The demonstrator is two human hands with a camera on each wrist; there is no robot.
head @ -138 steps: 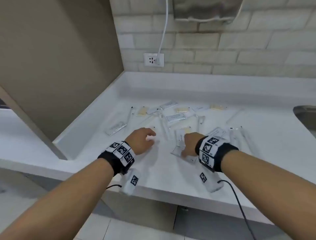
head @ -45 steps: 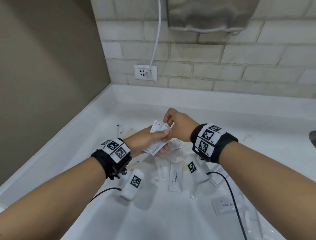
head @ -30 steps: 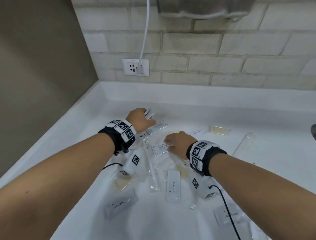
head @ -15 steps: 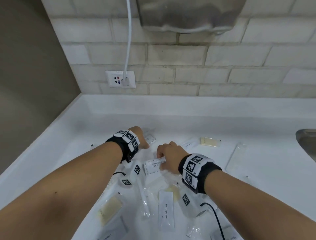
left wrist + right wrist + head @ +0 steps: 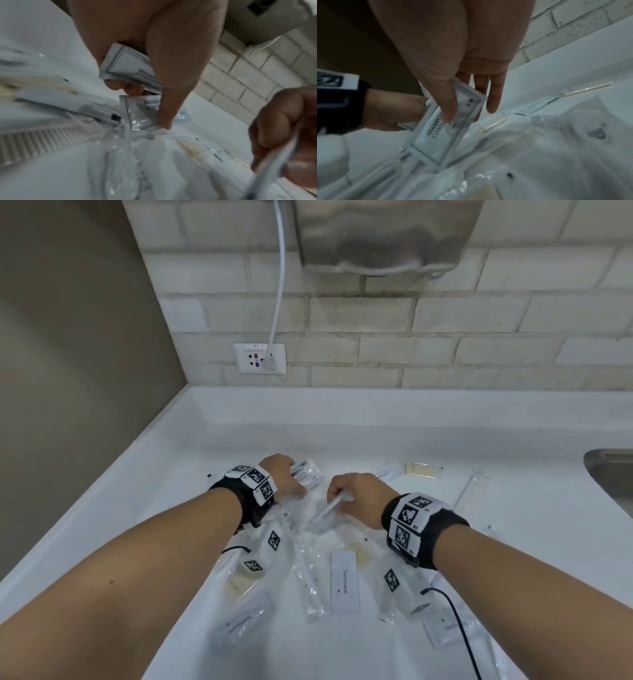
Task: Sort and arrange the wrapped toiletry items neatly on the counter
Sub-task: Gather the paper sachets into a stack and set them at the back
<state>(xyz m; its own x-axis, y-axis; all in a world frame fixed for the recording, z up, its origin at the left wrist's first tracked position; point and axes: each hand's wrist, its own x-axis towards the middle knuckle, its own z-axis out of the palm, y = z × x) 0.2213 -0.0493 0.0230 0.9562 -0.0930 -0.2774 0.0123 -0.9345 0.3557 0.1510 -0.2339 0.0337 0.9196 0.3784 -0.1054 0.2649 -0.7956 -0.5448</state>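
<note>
Wrapped toiletry items lie scattered on the white counter (image 5: 445, 433). My left hand (image 5: 294, 475) grips a small stack of white shampoo sachets (image 5: 126, 63) between thumb and fingers. Its thumb tip touches a further sachet (image 5: 142, 112) just below. My right hand (image 5: 337, 498) is close to the right of it and pinches one shampoo-conditioner sachet (image 5: 436, 135) between thumb and fingers. That sachet (image 5: 327, 513) hangs tilted just above the pile. In the right wrist view my left hand (image 5: 390, 108) sits right beside the sachet.
Toothpaste packs (image 5: 344, 582) (image 5: 239, 623) (image 5: 448, 628), a wrapped comb (image 5: 501, 154) and clear wrappers lie in front of my hands. A beige soap (image 5: 423, 469) and a wrapped toothbrush (image 5: 469, 487) lie to the right. A sink edge (image 5: 613, 474) is at far right, a wall socket (image 5: 259, 358) and hand dryer (image 5: 383, 234) behind.
My right hand has picked the sachet it was pressing up off the counter and holds it tilted. My left hand keeps its sachets near the back of the pile.
</note>
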